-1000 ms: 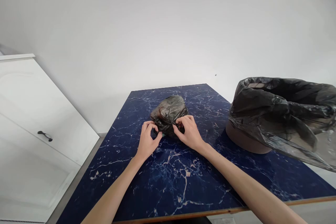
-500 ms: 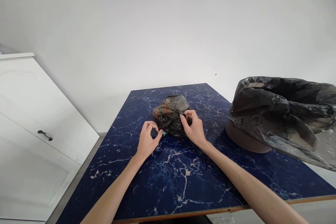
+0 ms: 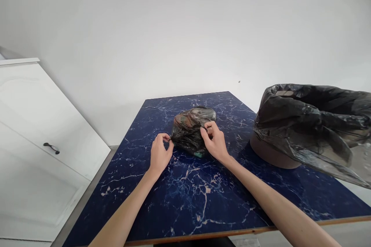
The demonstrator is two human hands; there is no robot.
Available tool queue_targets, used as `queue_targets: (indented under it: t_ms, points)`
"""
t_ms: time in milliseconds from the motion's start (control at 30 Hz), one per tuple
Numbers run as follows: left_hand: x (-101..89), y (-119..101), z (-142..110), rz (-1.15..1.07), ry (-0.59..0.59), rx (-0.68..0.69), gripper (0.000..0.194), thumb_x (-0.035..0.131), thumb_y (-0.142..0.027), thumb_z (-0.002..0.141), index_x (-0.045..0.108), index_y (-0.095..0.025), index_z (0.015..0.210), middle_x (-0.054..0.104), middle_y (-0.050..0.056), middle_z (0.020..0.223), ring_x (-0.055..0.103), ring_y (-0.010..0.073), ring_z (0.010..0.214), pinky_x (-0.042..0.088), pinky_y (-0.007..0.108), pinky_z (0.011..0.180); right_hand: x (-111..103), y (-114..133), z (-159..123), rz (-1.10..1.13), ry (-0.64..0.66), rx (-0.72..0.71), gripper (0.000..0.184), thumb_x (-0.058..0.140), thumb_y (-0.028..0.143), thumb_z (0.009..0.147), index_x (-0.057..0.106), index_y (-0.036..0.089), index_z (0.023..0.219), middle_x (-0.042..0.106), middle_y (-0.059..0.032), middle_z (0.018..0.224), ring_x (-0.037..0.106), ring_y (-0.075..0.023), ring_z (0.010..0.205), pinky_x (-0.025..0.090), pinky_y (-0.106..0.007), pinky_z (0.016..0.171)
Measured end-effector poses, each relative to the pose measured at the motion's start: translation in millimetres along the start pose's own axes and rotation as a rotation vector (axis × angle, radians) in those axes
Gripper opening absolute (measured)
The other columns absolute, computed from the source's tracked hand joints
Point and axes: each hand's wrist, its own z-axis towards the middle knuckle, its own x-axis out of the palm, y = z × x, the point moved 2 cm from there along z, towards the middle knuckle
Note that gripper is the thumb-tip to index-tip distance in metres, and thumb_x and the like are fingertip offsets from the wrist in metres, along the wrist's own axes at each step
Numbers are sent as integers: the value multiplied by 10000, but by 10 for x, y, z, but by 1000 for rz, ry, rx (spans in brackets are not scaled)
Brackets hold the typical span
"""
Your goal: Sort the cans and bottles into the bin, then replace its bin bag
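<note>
A filled black plastic bag (image 3: 193, 127) lies on the blue marbled table (image 3: 185, 197), its thin film showing brownish and pale contents. At its left, my left hand (image 3: 160, 152) pinches a gathered corner of the film between thumb and fingers. My right hand (image 3: 214, 141) grips the film on the bag's right side, thumb against bent fingers. A small green patch shows at the bag's lower edge. What exactly is inside cannot be made out.
To the right stands a brown bin (image 3: 272, 152) with a black liner (image 3: 301, 119) folded over its rim and hanging past the table's right side. A white cabinet (image 3: 34, 154) with a dark handle (image 3: 51, 148) is at left. A pale wall (image 3: 185, 34) rises behind.
My left hand has moved slightly left, drawing out a corner of the bag. The bag has turned and spread a little to the right; my right hand has barely moved.
</note>
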Motion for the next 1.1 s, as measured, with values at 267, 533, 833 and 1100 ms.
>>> queue_targets:
  t_ms: [267,533,833,1100]
  points:
    - [6,151,28,-65,-37,-128,315,684,-392,1052,677,-169,1276,717,90,1211,722,212,992,640,406,863,-72,-103,19,34,-162,97,347,516,559,1087,520,225,996,367,102,650,315,-91,504,282,-243,507]
    - [-11,25,11,-130,-64,-81,398,730,-325,980,599,-191,1331,624,114,1298,654,270,1136,599,456,946,-87,-63,38,33,-202,18,208,546,453,1048,453,266,1045,466,29,835,472,-158,696,407,-316,657]
    - [-39,-128,3,-237,-32,-23,252,511,-439,1098,677,-268,1181,656,120,1177,629,308,1192,510,475,1059,-18,56,8,30,-53,-94,249,661,270,906,568,271,1136,513,37,801,500,-178,717,430,-345,728]
    - [-41,43,32,-290,-116,-217,413,483,-519,1126,674,-218,1334,683,127,1321,675,273,1196,573,487,1023,-45,-157,71,213,-90,63,162,602,302,987,536,242,1123,515,83,689,456,-114,540,396,-265,561]
